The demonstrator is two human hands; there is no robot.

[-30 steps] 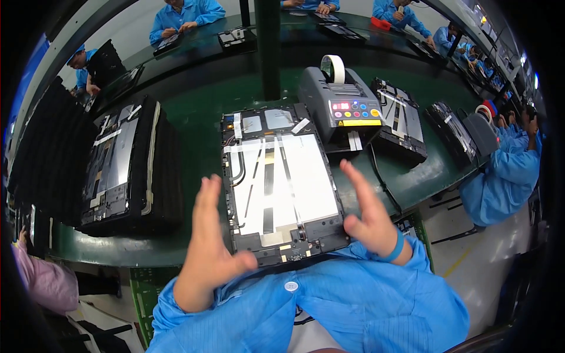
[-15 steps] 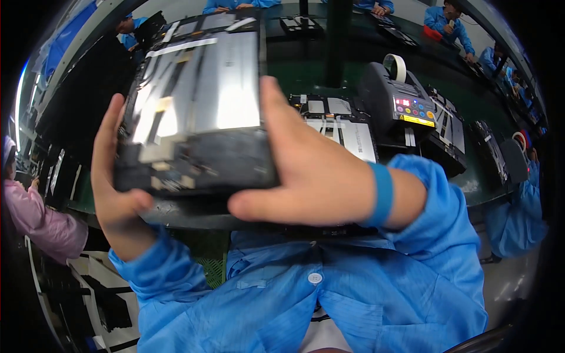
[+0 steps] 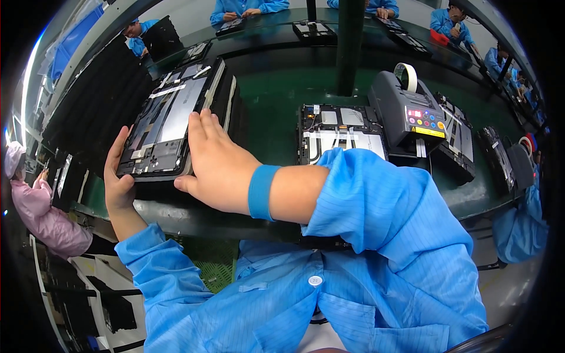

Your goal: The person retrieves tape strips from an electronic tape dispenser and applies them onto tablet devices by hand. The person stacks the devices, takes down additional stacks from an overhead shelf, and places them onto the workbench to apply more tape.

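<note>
An opened tablet [image 3: 168, 120] with silver battery cells, ribbon cables and a black lower part lies at the left, on top of a stack of similar tablets [image 3: 230, 106]. My left hand [image 3: 119, 179] presses along its left edge, fingers stretched up and thumb by the near corner. Flat against the right edge is my right hand [image 3: 220, 165], fingers pointing away from me and thumb at the near edge. Between both palms the tablet is held. How many lie beneath it is hidden.
Right of centre sits another opened tablet [image 3: 341, 132], partly behind my right sleeve. Beside it stands a grey tape dispenser [image 3: 406, 109], with more tablets [image 3: 459, 138] beyond. A dark post [image 3: 351, 50] rises from the green table [image 3: 273, 106]. Black upright panels [image 3: 88, 106] line the left; co-workers sit around.
Both hands have carried the tablet away from me and down onto the stack at the left. My right arm now reaches further left, uncovering more of the tablet by the dispenser.
</note>
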